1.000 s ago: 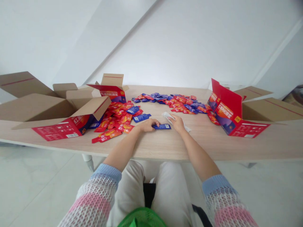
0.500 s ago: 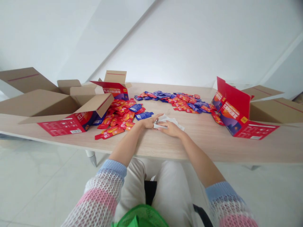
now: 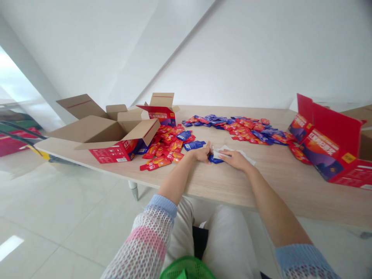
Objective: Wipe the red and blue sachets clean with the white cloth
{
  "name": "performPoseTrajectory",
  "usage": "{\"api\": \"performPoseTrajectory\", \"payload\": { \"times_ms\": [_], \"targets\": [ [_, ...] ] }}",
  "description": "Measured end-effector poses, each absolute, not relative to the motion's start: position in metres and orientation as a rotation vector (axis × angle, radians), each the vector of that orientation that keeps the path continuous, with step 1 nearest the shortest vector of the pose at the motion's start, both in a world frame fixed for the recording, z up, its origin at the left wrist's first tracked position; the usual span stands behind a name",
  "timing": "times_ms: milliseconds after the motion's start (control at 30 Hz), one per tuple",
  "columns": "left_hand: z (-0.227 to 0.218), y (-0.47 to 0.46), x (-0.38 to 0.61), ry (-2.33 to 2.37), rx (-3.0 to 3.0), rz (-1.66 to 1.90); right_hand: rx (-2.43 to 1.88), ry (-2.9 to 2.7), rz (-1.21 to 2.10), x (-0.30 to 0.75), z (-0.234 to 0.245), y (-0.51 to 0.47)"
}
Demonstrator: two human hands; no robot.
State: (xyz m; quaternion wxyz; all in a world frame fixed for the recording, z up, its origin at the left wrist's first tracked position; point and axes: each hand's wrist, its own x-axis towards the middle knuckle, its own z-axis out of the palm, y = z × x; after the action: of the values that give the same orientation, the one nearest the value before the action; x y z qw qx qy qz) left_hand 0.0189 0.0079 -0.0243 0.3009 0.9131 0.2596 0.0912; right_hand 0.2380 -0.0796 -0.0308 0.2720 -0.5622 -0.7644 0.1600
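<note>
A small blue pouch (image 3: 215,159) lies flat on the table in front of me, partly covered. At its left end my left hand (image 3: 201,154) grips the edge with thumb and fingers. My right hand (image 3: 236,159) is closed on a crumpled white tissue (image 3: 247,156) and presses it onto the pouch from the right. Just left of my left hand lies another blue pouch (image 3: 194,145), beside a heap of red and blue pouches (image 3: 167,146). A longer pile of mixed pouches (image 3: 247,130) stretches across the table behind my hands.
Open cartons stand on the left: a large one (image 3: 112,152) and a smaller one (image 3: 162,116) behind it. At the right is a red carton (image 3: 328,143) with its flaps up. The wooden table's (image 3: 221,186) front edge is near my knees; a green basket (image 3: 187,267) sits below.
My view has turned left, so everything appears further right. My right hand and the tissue have shifted right relative to my left hand, and the blue pouch now shows between them.
</note>
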Motion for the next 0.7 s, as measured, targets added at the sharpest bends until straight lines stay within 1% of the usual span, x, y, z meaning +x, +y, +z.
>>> {"api": "performPoseTrajectory", "payload": {
  "times_ms": [100,333,433,567,700],
  "targets": [
    [-0.027,0.01,0.02,0.655,2.315,0.243,-1.709,-2.042,0.33,0.248,-0.032,-0.078],
    [-0.038,0.022,0.024,0.689,2.383,0.177,-1.867,-2.061,0.141,0.242,-0.031,-0.078],
    [-0.036,0.022,0.026,0.794,2.421,0.112,-1.771,-2.165,0.074,0.228,-0.034,-0.082],
    [-0.031,0.021,0.028,0.935,2.483,0.038,-1.605,-2.288,0.09,0.213,-0.036,-0.091],
    [-0.028,0.019,0.028,0.937,2.451,0.086,-1.579,-2.33,0.101,0.209,-0.032,-0.097]
  ]
}}
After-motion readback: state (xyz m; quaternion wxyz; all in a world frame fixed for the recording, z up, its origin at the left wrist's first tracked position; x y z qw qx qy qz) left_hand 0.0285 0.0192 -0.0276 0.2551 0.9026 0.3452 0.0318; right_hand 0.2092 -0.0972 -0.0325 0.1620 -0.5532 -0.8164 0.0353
